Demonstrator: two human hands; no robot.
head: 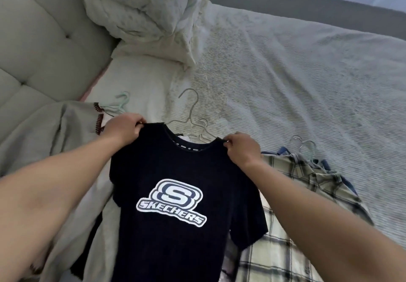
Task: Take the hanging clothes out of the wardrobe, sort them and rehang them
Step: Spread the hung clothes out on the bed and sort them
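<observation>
A dark navy T-shirt (175, 233) with a white Skechers logo hangs spread in front of me over the bed. My left hand (125, 128) pinches its left shoulder and my right hand (240, 150) pinches its right shoulder. A wire hanger (191, 114) lies on the bedspread just beyond the collar. To the right lies a pale green plaid shirt (292, 204) with several hangers (304, 145) at its collar. On the left lies a grey garment with dark red stitching (72, 141) on a mint hanger (119, 105).
The bed (307, 79) has a textured pale bedspread. A crumpled white duvet (145, 16) and a pillow (136, 77) sit at the head end, by a tufted headboard (37, 40). A grey ledge (307, 7) runs along the bed's far side.
</observation>
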